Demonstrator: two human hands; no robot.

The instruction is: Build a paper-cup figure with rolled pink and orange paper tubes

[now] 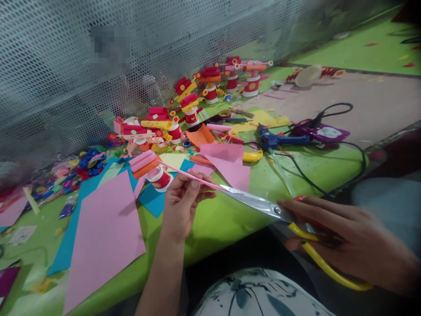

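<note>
My left hand (186,199) pinches a thin pink paper strip (177,169) between thumb and fingers, above the front edge of the green table. In my right hand (351,239) is a pair of scissors (253,202) with yellow and red handles. The blades point left, and their tips touch or overlap the strip's right end; whether they cut into it I cannot tell. Just behind my left hand stands a red and white paper cup figure (159,177) topped with pink and orange rolls. A large pink paper sheet (108,232) lies to the left.
Several finished-looking cup figures (210,90) line the table along a perforated metal screen (184,35). A blue glue gun (279,138) with a black cord lies at right, near a purple box (324,131). Colourful small pieces (85,169) are heaped at left. Pink paper (230,162) lies in the middle.
</note>
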